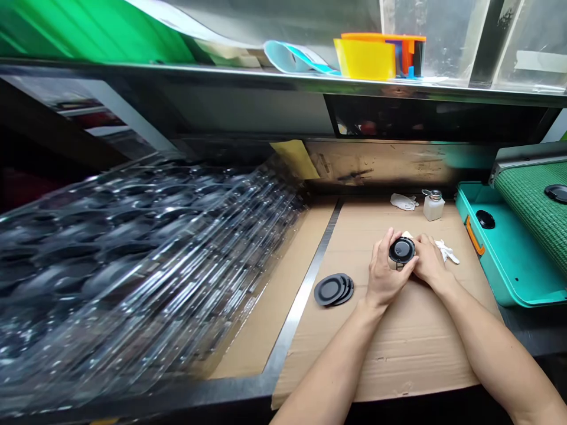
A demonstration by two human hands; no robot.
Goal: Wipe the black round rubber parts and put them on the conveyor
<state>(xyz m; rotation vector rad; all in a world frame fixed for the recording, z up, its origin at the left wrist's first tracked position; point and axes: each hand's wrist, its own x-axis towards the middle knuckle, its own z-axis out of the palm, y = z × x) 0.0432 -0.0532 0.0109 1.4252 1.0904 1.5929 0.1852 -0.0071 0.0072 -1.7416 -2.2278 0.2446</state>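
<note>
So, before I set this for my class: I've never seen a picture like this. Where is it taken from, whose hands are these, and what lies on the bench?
There is no machine here: a person works with bare hands. The single picture comes from a camera worn on that person's head, looking forward and down. So the left hand and the right hand are the wearer's own. Together they grip a round black part over a sheet of cardboard. Left of the hands lies a small stack of black discs. Behind the hands stand a small bottle and a crumpled white cloth. On the right is a teal tray. On the far left is a blurred pile of clear plastic trays.
</note>
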